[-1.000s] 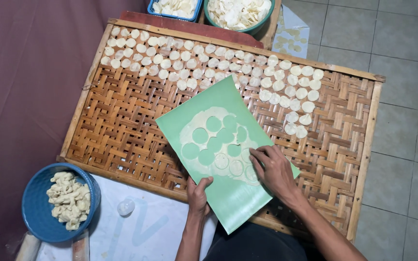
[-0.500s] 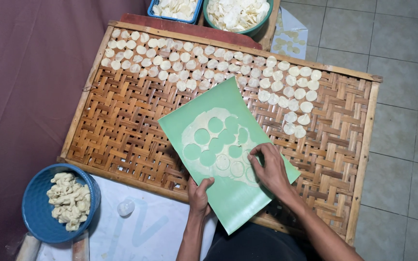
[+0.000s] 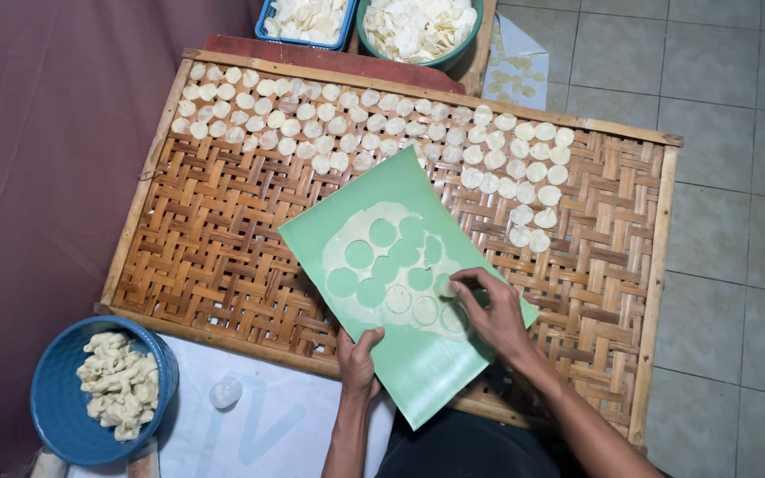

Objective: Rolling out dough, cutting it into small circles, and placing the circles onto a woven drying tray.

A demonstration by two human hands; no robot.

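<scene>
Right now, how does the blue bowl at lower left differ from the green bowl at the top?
The blue bowl holds lumpy pale dough pieces; the green bowl holds thin flat discs. The blue bowl sits below the woven tray, the green bowl beyond it, cropped by the frame. Both are round.

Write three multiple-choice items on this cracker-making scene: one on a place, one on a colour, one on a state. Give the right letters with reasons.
1. Where do the laid-out white discs lie on the woven bamboo tray?
A. Along its far edge and far right part
B. Along its near edge
C. In its near left corner

2. What colour is the sheet under the dough?
A. Red
B. Green
C. Black

3. What is the right hand doing?
A. Resting on the floor
B. Reaching into the blue bowl
C. Fingers on the cut dough on the sheet

Answers: 1 A, the rows run along the far side; 2 B, it is pale green; 3 C, its fingertips meet the dough while the left hand grips the sheet's near edge.
</scene>
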